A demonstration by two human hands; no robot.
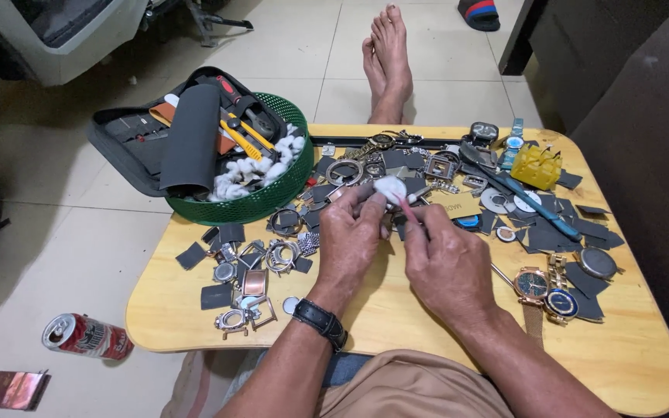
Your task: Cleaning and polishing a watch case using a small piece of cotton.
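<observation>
we see the left hand (350,232) with its fingers curled and pinched around a small round white disc (389,188), held at the fingertips above the middle of the table (396,310). the disc looks like a pale watch dial or case part, flat and circular, its face turned up and a little toward us; being round, it shows no clear long axis. the right hand (447,263) has thumb and forefinger pressed together on a thin pink stick (409,209). the stick's long axis runs on a slant, from the right fingers up and to the left, and its far tip meets the lower right edge of the disc. so the disc sits just beyond both sets of fingertips, gripped from the left and touched from the right.

a black wristwatch (320,321) is strapped on the left wrist. around the hands the yellow wooden table is strewn with watch cases, metal bands and dark square pads. a gold watch (532,285) and a blue-faced watch (562,303) lie to the right, near a yellow plastic piece (536,166) and a blue tool (540,205). a green basket (261,197) at the table's left far corner holds a black tool case (187,139) and white cotton. on the floor lie a can (87,335), and bare feet (387,66) stretch out beyond the table.
</observation>
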